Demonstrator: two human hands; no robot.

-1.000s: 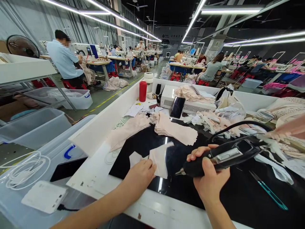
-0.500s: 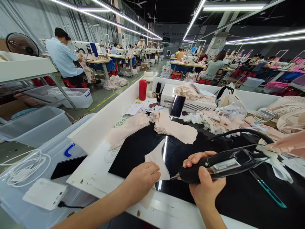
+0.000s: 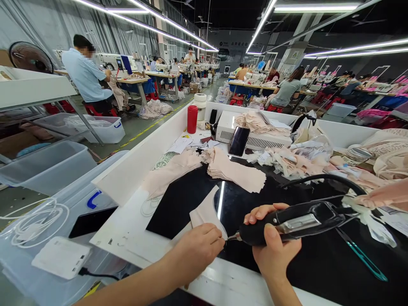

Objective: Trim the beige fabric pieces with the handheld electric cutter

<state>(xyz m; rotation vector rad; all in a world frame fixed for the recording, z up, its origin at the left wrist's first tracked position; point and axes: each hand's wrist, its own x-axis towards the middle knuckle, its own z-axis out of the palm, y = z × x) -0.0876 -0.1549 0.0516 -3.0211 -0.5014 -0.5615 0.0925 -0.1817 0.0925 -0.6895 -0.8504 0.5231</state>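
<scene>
My left hand (image 3: 200,251) is closed with its fingertips pinching the lower edge of a pale pink, curved fabric piece (image 3: 206,209). This piece lies on the glossy black board (image 3: 178,199), with part of it hidden under my hand. Wrapped in my right hand (image 3: 276,250) is a black corded hand tool (image 3: 306,221) with a narrow metal tip. The tip points left and meets the fabric's edge beside my left fingertips; whether it presses on the cloth I cannot tell. Beyond my hands lies a stack of cut fabric pieces (image 3: 236,170).
Teal tweezers (image 3: 366,257) lie right of the tool. At the back are a vented white box (image 3: 219,131), a phone (image 3: 239,141), a red cup (image 3: 192,119) and fabric scraps (image 3: 296,163). White walls (image 3: 143,155) edge the table. A power bank (image 3: 60,258) sits at left.
My left hand has slid right and slightly toward me, closer to the tool's tip. The fabric piece has turned, its upper end shifting left. My right hand and the tool stay nearly still.
</scene>
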